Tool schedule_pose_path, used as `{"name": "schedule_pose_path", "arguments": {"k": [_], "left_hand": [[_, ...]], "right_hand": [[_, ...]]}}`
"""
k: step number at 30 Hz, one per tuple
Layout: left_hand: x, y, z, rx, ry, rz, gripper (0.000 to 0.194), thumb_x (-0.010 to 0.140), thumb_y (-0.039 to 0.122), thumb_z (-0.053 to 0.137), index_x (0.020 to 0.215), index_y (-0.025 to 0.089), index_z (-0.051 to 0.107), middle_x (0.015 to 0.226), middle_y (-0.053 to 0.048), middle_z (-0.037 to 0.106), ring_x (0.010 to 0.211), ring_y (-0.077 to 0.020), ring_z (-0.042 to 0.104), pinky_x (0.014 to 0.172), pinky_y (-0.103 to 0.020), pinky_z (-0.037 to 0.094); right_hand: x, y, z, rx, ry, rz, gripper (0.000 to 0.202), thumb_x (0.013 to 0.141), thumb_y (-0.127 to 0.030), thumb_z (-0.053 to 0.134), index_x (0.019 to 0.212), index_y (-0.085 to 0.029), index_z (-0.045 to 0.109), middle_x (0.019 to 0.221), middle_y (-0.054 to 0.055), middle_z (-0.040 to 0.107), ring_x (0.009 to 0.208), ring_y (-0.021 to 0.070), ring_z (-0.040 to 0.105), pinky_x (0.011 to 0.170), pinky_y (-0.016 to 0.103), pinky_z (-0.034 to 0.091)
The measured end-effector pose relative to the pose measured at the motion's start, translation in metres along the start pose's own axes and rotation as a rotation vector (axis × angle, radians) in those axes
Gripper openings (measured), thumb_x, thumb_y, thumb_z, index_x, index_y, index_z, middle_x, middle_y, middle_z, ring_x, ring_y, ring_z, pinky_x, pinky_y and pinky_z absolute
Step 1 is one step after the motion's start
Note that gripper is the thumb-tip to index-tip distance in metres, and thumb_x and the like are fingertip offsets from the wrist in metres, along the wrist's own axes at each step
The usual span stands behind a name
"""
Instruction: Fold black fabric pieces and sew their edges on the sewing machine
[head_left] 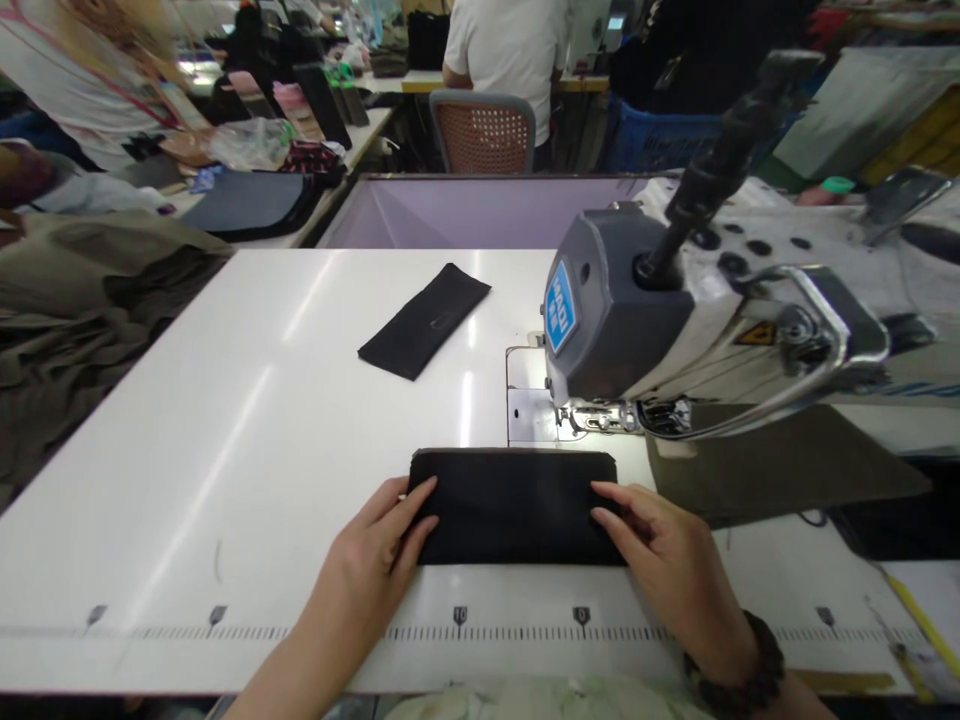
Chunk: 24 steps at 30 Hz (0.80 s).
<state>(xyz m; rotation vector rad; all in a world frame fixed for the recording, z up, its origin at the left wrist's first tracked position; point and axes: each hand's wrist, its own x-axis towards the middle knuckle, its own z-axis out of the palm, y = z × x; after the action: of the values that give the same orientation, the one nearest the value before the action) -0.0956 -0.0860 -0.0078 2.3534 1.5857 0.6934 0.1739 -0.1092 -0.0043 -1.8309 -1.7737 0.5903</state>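
Note:
A black rectangular fabric piece (517, 510) lies crosswise on the white table, just in front of the sewing machine's needle plate. My left hand (382, 545) grips its left end between thumb and fingers. At the right end, my right hand (652, 530) pinches the same piece; a dark beaded bracelet circles that wrist. Farther back on the table rests a second black fabric piece (425, 322), turned at a slant and touched by neither hand. The sewing machine (622, 300) stands to the right, its presser foot (592, 415) behind the held piece.
An olive fabric panel (780, 465) lies under the machine arm at right. Crumpled olive cloth (90, 310) is heaped at the left edge. A printed ruler scale (517, 633) runs along the front. Beyond the table are a chair (484, 135) and a person in white (510, 60).

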Motion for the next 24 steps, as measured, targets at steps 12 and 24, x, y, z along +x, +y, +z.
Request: {"name": "schedule_pose_path", "arguments": {"k": [12, 24], "left_hand": [[0.0012, -0.0011, 0.0005, -0.003, -0.008, -0.021, 0.032, 0.086, 0.036, 0.038, 0.106, 0.02, 0.058, 0.097, -0.005, 0.059, 0.082, -0.0163, 0.061, 0.072, -0.024, 0.052], [0.001, 0.0012, 0.0027, -0.021, 0.005, -0.058, 0.029, 0.085, 0.028, 0.04, 0.106, 0.018, 0.057, 0.096, -0.007, 0.057, 0.082, -0.0158, 0.06, 0.075, -0.025, 0.052]], "right_hand": [[0.0007, -0.0003, 0.0008, 0.034, -0.034, 0.032, 0.025, 0.08, -0.031, 0.047, 0.092, -0.016, 0.063, 0.068, 0.002, 0.061, 0.055, 0.0131, 0.053, 0.052, 0.024, 0.044], [0.0016, 0.0007, 0.002, 0.003, 0.037, -0.023, 0.027, 0.079, -0.035, 0.046, 0.09, -0.019, 0.064, 0.061, 0.0, 0.06, 0.045, 0.0112, 0.05, 0.045, 0.022, 0.043]]}}
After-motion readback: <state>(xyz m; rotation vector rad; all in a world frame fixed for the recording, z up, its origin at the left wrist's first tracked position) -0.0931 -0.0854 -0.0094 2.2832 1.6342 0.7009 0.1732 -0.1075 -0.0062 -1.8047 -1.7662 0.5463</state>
